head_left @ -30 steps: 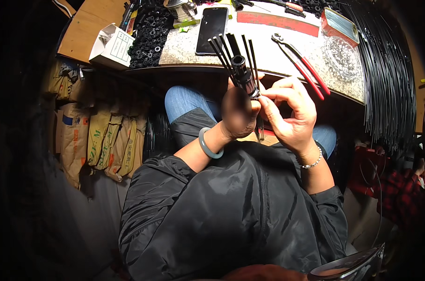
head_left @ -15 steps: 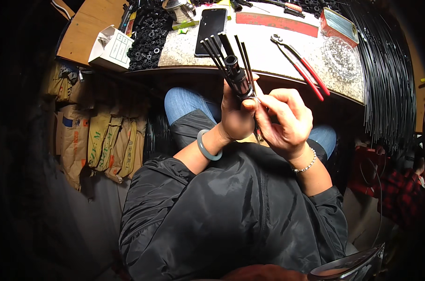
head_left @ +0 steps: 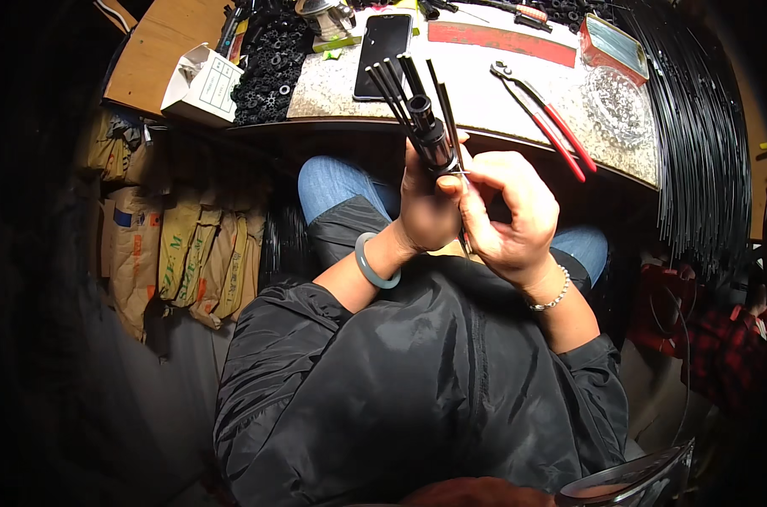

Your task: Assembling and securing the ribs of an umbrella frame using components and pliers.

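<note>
Above my lap, my left hand [head_left: 427,218] is wrapped round what looks like an umbrella frame [head_left: 435,147], a shiny black tube with a collar. Several thin black ribs [head_left: 389,91] fan upward from it, pointing toward the bench. My right hand [head_left: 517,218] is closed in a pinch at the collar's right side, fingertips close to my left thumb. A fine light wire [head_left: 460,173] shows at those fingertips. The lower end of the frame is hidden behind my hands.
On the bench [head_left: 476,101] lie red-handled pliers [head_left: 545,118], a phone [head_left: 382,55], a red strip [head_left: 502,44], a tin [head_left: 613,49] and a clear dish [head_left: 613,106]. Black rods [head_left: 696,127] hang over its right end. Black plastic parts [head_left: 273,68] and a white box [head_left: 204,84] are left.
The frame has shifted slightly and one rib on its right has tilted. My right hand has moved a little left and turned, its fingers more curled at the collar.
</note>
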The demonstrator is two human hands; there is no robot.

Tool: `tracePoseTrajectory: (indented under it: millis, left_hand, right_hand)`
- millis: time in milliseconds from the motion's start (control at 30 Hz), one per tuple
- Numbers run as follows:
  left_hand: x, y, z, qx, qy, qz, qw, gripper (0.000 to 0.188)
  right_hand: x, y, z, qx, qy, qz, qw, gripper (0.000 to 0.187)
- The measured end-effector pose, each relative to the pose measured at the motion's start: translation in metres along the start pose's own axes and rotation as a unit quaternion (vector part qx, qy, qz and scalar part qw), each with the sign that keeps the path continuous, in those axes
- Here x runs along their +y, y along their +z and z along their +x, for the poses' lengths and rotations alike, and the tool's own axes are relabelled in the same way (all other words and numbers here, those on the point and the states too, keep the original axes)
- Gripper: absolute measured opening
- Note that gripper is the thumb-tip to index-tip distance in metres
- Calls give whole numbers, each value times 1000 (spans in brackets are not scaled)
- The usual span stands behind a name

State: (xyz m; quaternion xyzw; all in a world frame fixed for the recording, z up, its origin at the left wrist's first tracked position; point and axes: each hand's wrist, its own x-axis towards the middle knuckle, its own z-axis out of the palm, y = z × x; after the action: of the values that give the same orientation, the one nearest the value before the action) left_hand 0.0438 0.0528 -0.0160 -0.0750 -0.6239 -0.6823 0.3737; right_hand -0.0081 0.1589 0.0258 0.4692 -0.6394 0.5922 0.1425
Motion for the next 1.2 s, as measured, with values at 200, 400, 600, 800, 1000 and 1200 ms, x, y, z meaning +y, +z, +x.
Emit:
tracePoseTrajectory:
  millis: [200, 400, 600, 800, 1000, 1200]
  left_hand:
    - [-1, -3, 2, 1, 2, -1, 1000, 58]
    - [-12, -8, -1, 1, 22, 21, 1000, 63]
    - [-10, -2, 1, 5, -30, -130, 991, 62]
    - [4, -5, 5, 14, -159, -107, 981, 27]
    - [22, 2, 15, 33, -141, -50, 988, 13]
    - [28, 4, 16, 33, -139, 20, 990, 12]
  right_hand:
    - [1, 4, -6, -1, -16, 4, 1000, 26]
    - [8, 2, -9, -8, 35, 76, 996, 25]
    - [4, -7, -16, -20, 241, 228, 943, 21]
    - [57, -42, -6, 13, 43, -281, 959, 20]
    - [91, -63, -13, -95, 92, -459, 878, 20]
    - [99, -64, -15, -101, 66, -487, 865, 18]
